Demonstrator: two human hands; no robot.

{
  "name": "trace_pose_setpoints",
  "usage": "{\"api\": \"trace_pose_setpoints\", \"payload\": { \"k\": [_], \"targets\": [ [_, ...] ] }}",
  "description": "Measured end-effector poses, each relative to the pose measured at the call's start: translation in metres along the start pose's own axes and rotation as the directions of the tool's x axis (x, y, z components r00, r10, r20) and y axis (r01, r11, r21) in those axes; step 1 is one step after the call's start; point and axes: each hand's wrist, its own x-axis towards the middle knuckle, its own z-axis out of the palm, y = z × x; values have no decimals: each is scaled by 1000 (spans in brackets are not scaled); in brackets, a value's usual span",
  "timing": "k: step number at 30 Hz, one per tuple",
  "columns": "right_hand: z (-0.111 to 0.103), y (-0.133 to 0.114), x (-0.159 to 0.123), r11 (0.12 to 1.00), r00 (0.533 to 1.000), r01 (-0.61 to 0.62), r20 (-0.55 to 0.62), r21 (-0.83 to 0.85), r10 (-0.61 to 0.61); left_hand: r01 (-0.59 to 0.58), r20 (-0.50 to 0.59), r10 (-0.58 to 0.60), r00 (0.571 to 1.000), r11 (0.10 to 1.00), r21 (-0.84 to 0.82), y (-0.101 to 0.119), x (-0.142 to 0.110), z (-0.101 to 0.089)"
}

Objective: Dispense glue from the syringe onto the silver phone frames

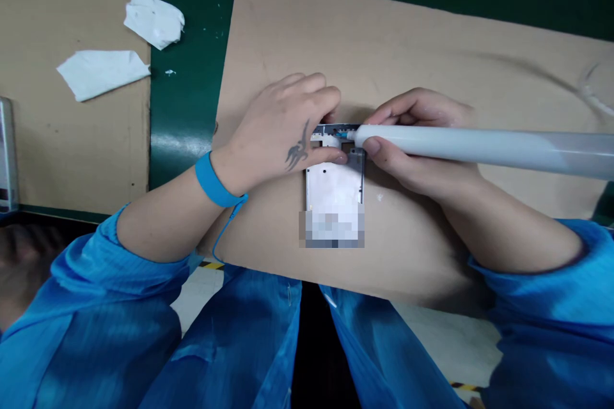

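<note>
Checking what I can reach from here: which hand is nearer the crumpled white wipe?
The left hand is nearer, below and to the right of the crumpled white wipe in view; the right hand sits farther right, beyond the left hand.

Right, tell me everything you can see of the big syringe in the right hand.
The dispensing syringe is a long, smooth cylinder of pale grey, translucent-looking plastic, turning clearer towards the right, where it runs out of view. It lies almost level across the picture, held between the thumb and fingers of the right hand. It narrows to a small nozzle with blue at its tip, which reaches the top end of a rectangular metal frame; whether they touch cannot be told.
</note>
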Motion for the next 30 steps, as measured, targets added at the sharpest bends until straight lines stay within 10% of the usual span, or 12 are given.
{"api": "trace_pose_setpoints", "payload": {
  "k": [30],
  "targets": [
    [2,-7,0,998,997,-56,-58,-39,54,24,7,-24,1000,999,-32,-3,0,3]
  ]
}}
